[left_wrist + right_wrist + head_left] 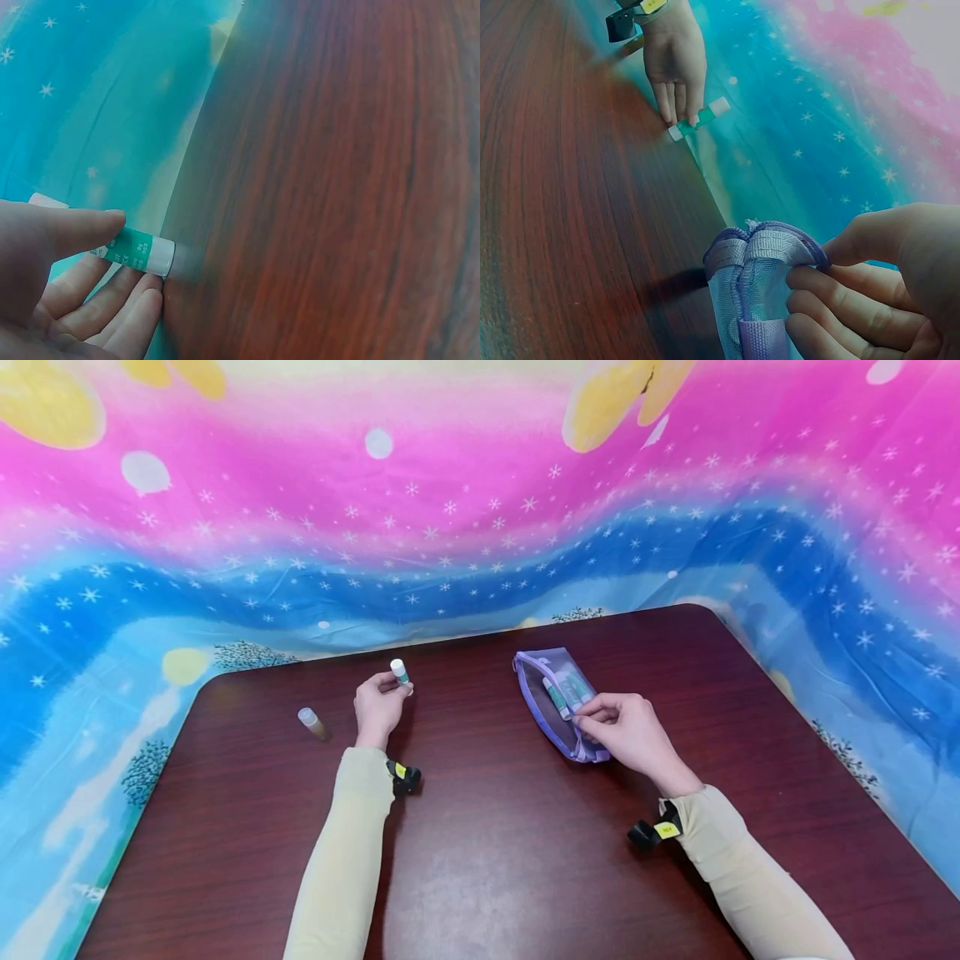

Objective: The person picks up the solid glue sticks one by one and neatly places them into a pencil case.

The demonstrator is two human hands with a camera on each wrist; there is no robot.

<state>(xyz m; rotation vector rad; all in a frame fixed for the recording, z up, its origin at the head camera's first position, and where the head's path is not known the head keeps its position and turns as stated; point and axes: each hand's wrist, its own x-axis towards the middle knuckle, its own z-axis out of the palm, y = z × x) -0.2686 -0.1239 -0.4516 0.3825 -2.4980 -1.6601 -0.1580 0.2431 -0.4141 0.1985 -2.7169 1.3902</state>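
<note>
Head view: pinching green-labelled tube (401, 673) between thumb and fingers of left hand (377, 706), left of purple pouch (561, 662); with right hand (630, 727), well apart, gripping pouch's near right edge, beside more tubes (557, 697) inside

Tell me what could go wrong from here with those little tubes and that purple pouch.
The left grip pinches one tube, which might slip and roll away. Another tube stands close by, so a sideways sweep could knock it over. The right grip holds the edge of the open purple pouch; a hard tug might tip it and spill the tubes inside.
</note>
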